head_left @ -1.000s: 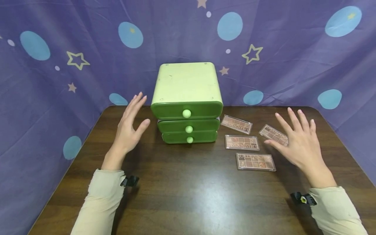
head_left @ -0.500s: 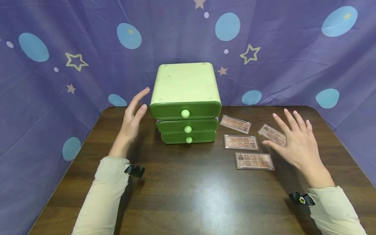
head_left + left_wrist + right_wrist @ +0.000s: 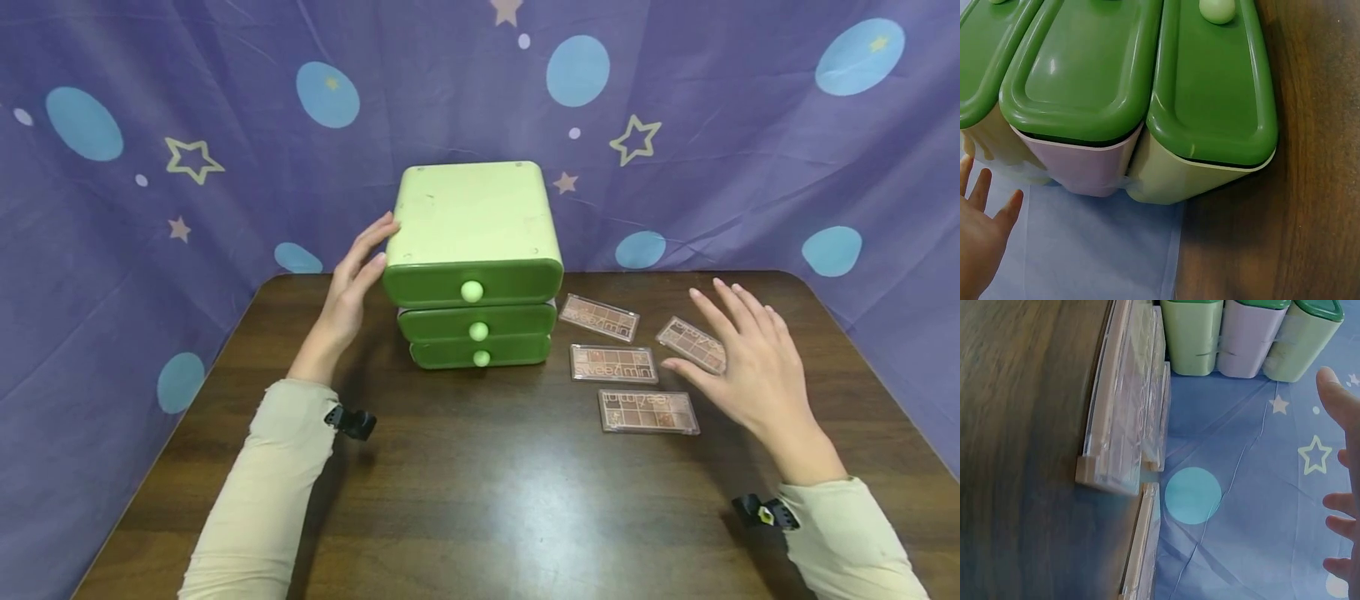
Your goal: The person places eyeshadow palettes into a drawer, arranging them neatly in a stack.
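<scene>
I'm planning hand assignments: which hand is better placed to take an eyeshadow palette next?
Likely the right hand: it's open near the four eyeshadow palettes, while the left hand is across the drawer unit from them.

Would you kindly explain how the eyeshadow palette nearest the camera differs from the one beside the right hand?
The front palette lies roughly parallel to the front of the drawer unit, while the far-right palette lies slanted. In the head view, the front palette looks larger than the far-right palette, perhaps only because it is nearer. Both lie flat on the table and show brownish shades in rows.
</scene>
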Tool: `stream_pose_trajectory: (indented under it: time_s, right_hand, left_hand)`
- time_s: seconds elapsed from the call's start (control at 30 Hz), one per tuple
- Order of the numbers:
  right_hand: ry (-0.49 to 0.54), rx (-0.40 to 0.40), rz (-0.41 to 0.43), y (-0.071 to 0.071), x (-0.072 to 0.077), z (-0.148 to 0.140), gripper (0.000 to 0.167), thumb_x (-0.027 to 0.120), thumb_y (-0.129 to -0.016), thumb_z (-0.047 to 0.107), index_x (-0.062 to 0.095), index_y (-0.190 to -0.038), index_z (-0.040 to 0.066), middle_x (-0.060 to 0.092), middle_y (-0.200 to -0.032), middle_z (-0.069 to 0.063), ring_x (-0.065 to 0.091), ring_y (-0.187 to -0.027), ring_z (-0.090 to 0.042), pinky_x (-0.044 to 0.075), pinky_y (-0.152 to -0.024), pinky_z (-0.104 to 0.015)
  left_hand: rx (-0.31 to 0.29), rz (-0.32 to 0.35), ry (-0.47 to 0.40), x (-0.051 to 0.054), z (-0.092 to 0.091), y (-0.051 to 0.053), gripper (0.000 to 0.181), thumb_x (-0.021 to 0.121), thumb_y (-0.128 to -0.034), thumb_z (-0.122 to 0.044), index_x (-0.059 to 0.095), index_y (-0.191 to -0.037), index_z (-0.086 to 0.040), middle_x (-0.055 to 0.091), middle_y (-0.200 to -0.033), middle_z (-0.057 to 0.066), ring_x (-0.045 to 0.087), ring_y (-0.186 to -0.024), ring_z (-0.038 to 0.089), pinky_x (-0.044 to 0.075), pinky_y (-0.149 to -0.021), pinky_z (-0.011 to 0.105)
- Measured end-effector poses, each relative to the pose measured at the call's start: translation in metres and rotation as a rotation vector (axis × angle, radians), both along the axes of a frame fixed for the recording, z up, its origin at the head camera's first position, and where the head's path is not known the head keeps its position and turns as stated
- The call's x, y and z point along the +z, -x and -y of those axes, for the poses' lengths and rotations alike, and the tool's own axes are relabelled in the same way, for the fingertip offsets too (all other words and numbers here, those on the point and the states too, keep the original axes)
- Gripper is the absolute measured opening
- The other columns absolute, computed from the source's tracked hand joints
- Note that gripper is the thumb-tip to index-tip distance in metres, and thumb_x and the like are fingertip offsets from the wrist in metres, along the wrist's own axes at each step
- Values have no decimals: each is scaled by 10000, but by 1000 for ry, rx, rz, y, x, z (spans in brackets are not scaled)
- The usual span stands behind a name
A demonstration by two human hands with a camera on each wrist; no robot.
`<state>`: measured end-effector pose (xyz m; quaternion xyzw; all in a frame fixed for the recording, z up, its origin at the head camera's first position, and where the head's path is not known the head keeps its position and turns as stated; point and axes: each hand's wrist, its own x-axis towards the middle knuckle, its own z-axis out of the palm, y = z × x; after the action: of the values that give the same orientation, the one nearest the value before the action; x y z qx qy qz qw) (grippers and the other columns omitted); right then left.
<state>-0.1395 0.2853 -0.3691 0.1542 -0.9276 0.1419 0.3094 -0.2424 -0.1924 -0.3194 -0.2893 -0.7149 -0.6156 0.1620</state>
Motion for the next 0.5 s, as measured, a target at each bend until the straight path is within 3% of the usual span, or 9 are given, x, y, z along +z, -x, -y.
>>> stream_pose_trajectory:
  time_s: [0.27, 0.5]
  right_hand:
    - [85, 45, -69, -1, 7, 19, 898, 486, -813, 811, 475, -1484, 215, 486, -1474, -108, 453, -1300, -396, 349, -1052, -552]
    - [235, 188, -78, -4, 12, 48, 822, 537, -850, 730, 532, -1429, 147, 577, -1360, -122, 517, -1223, -366, 403, -1045, -460]
  left_hand:
    - [-15, 15, -11, 2, -6, 7, 460, 436, -979, -119, 506, -1408, 33, 375, -1552, 96, 260, -1450, 183, 135, -1184, 378]
    - [-2, 29, -13, -1, -4, 7, 467, 429, -966, -98, 494, -1402, 56, 372, -1553, 116, 256, -1453, 191, 127, -1185, 373]
